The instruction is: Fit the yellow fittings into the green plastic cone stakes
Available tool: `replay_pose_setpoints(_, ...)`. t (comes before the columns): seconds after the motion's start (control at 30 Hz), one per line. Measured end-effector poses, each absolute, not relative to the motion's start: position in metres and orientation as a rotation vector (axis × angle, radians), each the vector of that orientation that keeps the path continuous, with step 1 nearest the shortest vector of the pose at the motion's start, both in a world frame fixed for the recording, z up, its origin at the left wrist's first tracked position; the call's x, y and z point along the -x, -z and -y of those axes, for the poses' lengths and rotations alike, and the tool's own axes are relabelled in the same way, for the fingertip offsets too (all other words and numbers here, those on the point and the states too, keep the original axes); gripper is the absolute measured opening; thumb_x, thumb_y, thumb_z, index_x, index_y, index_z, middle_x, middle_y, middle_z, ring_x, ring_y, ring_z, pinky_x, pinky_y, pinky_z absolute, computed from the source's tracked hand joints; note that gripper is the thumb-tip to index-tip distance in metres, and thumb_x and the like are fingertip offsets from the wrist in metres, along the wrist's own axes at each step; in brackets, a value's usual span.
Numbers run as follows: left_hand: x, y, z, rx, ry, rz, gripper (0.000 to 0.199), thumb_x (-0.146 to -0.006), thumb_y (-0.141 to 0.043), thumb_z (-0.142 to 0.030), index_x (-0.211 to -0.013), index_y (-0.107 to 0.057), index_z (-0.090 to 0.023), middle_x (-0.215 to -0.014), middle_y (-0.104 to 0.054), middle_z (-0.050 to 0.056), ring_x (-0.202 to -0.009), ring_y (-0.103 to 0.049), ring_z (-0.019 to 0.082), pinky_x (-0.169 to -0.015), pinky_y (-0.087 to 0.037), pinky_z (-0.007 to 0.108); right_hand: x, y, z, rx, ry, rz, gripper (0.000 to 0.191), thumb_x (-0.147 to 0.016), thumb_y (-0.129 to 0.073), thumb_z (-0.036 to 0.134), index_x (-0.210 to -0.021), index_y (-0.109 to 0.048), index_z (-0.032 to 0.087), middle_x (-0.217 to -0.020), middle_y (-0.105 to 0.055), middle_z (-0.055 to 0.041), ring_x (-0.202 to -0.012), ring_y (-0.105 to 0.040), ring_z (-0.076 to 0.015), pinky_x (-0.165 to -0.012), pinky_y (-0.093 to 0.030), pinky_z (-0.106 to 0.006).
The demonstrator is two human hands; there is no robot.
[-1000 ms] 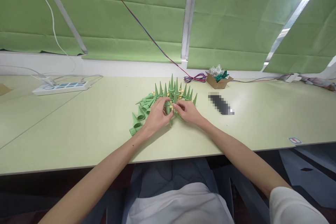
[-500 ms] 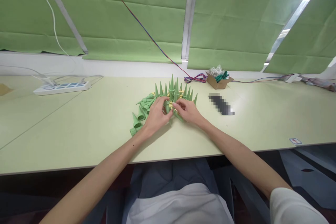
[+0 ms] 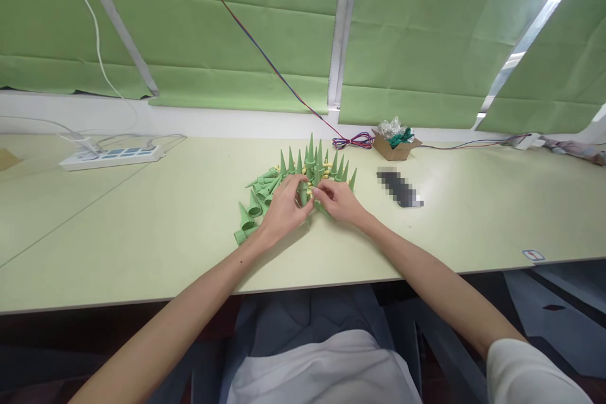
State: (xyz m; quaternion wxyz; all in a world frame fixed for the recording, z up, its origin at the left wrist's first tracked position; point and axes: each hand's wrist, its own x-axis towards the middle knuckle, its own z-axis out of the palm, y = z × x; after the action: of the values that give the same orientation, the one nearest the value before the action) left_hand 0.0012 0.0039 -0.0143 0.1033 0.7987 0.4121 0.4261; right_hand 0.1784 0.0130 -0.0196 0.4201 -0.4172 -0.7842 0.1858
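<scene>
Watching through the head view, I have both bare hands close together over the pale table (image 3: 189, 227), near its front edge. The left hand (image 3: 288, 207) is curled partly open, thumb and fingers set around a green cone (image 3: 303, 194), which it holds with the narrow end pointing down toward the tabletop. The right hand (image 3: 339, 201) is nearly closed, its thumb and index finger pinched at a small yellow piece (image 3: 310, 192) right beside that cone; its other fingers are folded in, and I cannot make out the exact contact.

Just beyond the hands I see a cluster of upright green cones (image 3: 311, 154), with more yellow bits (image 3: 326, 168) among them. To the left of the left hand, loose green cones (image 3: 247, 217) lie in a pile, some tipped so their open ends show.

Farther back on the right sits a small cardboard box (image 3: 396, 149) holding clear plastic and something dark green, with a coiled red and blue cable (image 3: 353, 141) just beside it. A pixelated dark patch (image 3: 398, 188) lies nearer me. Back left, I see a white power strip (image 3: 111, 158) with cords attached.
</scene>
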Motion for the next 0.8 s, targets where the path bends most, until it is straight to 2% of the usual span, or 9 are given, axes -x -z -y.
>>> replay_pose_setpoints(0.2,-0.0019,0.0144,-0.0028,-2.372,-1.247,-1.171,0.033,-0.083,-0.063,-0.021,-0.115,-0.055,-0.019,-0.112,-0.061,0.006,-0.063,-0.057,0.01,-0.063,-0.053,0.029,-0.1786,0.0227,-0.0168,1.084,-0.428,1.985,0.045,-0.099,-0.041,0.039,-0.058,-0.035,0.02,-0.052,-0.039,0.0032,-0.052,-0.036,-0.0105,-0.057,-0.028,-0.027)
replay_pose_setpoints(0.4,-0.002,0.0141,-0.0036,-2.368,-1.256,-1.201,0.032,-0.083,-0.063,-0.022,-0.114,-0.055,-0.019,-0.11,-0.061,0.006,-0.063,-0.056,0.011,-0.063,-0.053,0.03,-0.1779,0.0214,-0.016,1.09,-0.51,1.94,0.051,-0.1,-0.037,0.046,-0.057,-0.043,0.019,-0.053,-0.049,0.0013,-0.053,-0.044,-0.0115,-0.059,-0.034,-0.027)
replay_pose_setpoints(0.47,-0.0014,0.0143,-0.0041,-2.36,-1.268,-1.227,0.031,-0.084,-0.063,-0.024,-0.114,-0.055,-0.019,-0.111,-0.061,0.006,-0.065,-0.056,0.012,-0.063,-0.053,0.03,-0.1779,0.021,-0.0153,1.082,-0.548,1.905,0.044,-0.098,-0.043,0.046,-0.063,-0.05,0.019,-0.057,-0.054,0.001,-0.054,-0.048,-0.012,-0.059,-0.037,-0.027)
replay_pose_setpoints(0.53,-0.0009,0.0145,-0.0046,-2.356,-1.279,-1.248,0.031,-0.084,-0.063,-0.025,-0.114,-0.055,-0.019,-0.112,-0.061,0.006,-0.067,-0.056,0.012,-0.064,-0.053,0.03,-0.178,0.0215,-0.015,1.052,-0.606,1.873,0.029,-0.093,-0.053,0.043,-0.077,-0.057,0.019,-0.064,-0.06,0.0009,-0.056,-0.052,-0.0126,-0.059,-0.039,-0.027)
replay_pose_setpoints(0.6,-0.0007,0.0147,-0.0048,-2.352,-1.274,-1.256,0.031,-0.085,-0.062,-0.026,-0.114,-0.055,-0.019,-0.113,-0.061,0.006,-0.067,-0.056,0.012,-0.065,-0.053,0.031,-0.1781,0.0224,-0.0149,1.011,-0.669,1.855,0.019,-0.089,-0.058,0.039,-0.088,-0.058,0.02,-0.072,-0.063,0.0,-0.059,-0.055,-0.0134,-0.059,-0.042,-0.026)
replay_pose_setpoints(0.8,-0.0009,0.0153,-0.004,-2.333,-1.252,-1.253,0.032,-0.083,-0.063,-0.025,-0.114,-0.056,-0.02,-0.114,-0.061,0.006,-0.067,-0.056,0.013,-0.064,-0.053,0.031,-0.1785,0.0224,-0.0145,1.003,-0.711,1.869,0.016,-0.089,-0.057,0.033,-0.081,-0.053,0.02,-0.067,-0.058,0.002,-0.055,-0.049,-0.0119,-0.055,-0.038,-0.025)
